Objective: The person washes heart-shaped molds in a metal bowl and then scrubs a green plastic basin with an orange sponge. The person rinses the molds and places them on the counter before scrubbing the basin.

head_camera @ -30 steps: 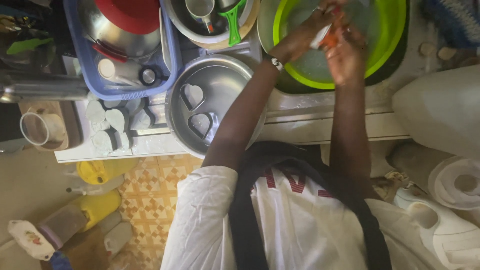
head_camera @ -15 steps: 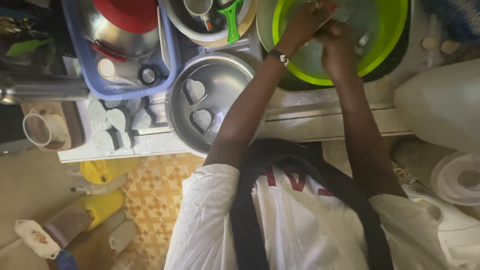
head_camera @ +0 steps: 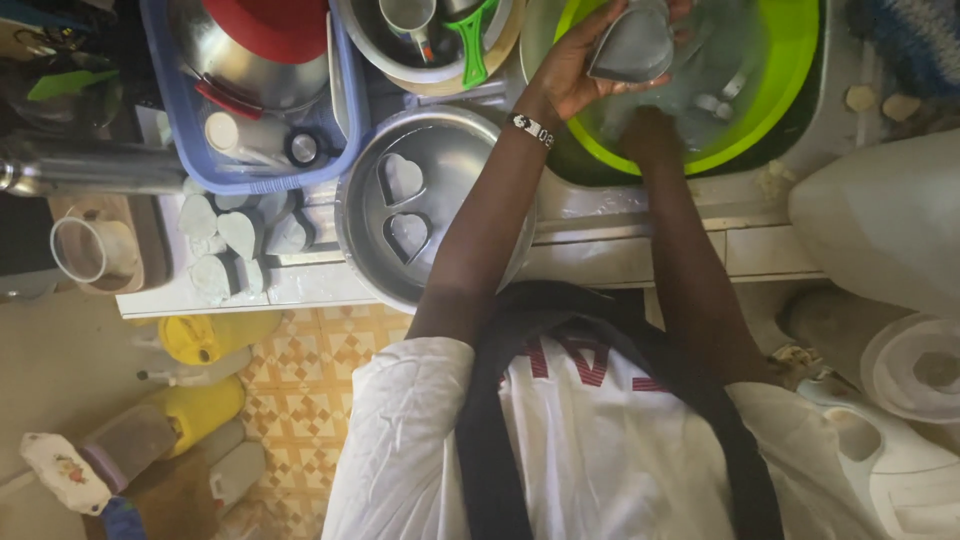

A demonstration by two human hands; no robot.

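My left hand (head_camera: pixel 575 65), with a beaded band at the wrist, holds a grey heart-shaped metal mould (head_camera: pixel 635 45) tilted above the bright green basin (head_camera: pixel 790 110). My right hand (head_camera: pixel 650 130) is dipped in the basin's water just below the mould; its fingers are blurred by the water, so its grip is unclear. More small metal pieces (head_camera: pixel 715 100) lie in the water. Left of the basin, a round metal pan (head_camera: pixel 450 140) holds two heart moulds (head_camera: pixel 405 210).
Several heart moulds (head_camera: pixel 230 245) lie on the tiled counter's left part. A blue crate (head_camera: pixel 345 120) with pots and a red lid sits behind them. A metal bowl with a cup and green handle (head_camera: pixel 470 45) is at the back. Yellow jugs (head_camera: pixel 205 335) stand on the floor, and white containers (head_camera: pixel 880 240) at right.
Both hands were together rubbing something over the basin. Now my left hand holds the mould up and my right hand has dropped into the water.
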